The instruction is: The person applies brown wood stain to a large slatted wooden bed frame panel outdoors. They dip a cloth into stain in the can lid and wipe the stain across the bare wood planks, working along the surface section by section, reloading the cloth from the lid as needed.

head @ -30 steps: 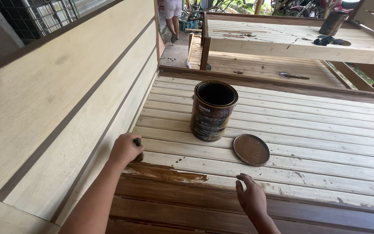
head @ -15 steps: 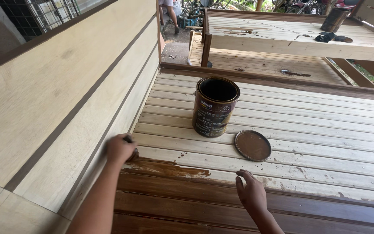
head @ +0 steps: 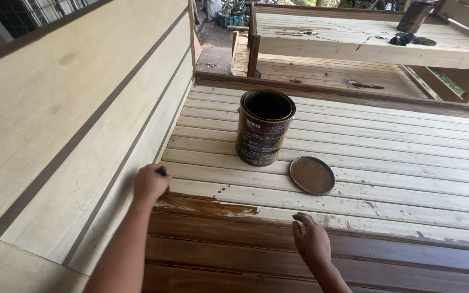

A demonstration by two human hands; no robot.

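Open stain tin (head: 264,128) dark inside, lid (head: 312,175) beside; left hand (head: 150,183) fisted on brush handle (head: 162,171), right hand (head: 311,242) spread.

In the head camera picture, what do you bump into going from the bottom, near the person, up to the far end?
Right hand → wet brown stain patch → left hand → round lid → open can → dark rail → far wooden bench.
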